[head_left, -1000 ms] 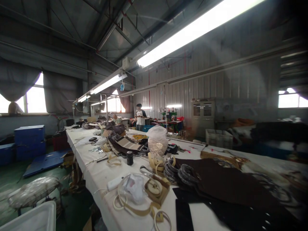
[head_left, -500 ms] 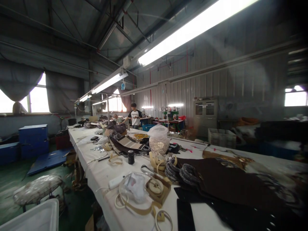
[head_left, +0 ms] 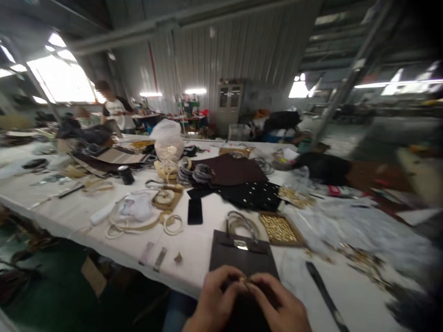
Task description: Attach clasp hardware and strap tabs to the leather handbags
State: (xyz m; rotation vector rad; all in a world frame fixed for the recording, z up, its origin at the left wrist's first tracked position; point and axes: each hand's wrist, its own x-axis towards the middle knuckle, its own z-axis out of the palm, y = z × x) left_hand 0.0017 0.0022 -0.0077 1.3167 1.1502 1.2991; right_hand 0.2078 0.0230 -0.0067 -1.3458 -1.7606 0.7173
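Both my hands are at the bottom middle of the head view, over a dark brown leather piece (head_left: 242, 256) that lies on the white table (head_left: 86, 216). My left hand (head_left: 216, 299) and my right hand (head_left: 277, 306) meet with pinched fingers on a small gold-coloured metal fitting (head_left: 243, 279). A metal clasp (head_left: 240, 246) sits near the far edge of the leather piece. A shallow box of gold studs (head_left: 279, 228) lies just beyond on the right, beside several metal rings (head_left: 240, 221).
A black phone (head_left: 194, 211), cream strap loops (head_left: 133, 219), a black studded cloth (head_left: 252, 194), a brown cloth (head_left: 230, 168) and a clear bag of fittings (head_left: 169, 140) lie farther out. A black strap (head_left: 323, 290) lies at the right. A person (head_left: 116, 110) stands at the table's far left.
The view has swung down and to the right from the long hall to the table edge. My two hands and the dark leather piece have come into sight.
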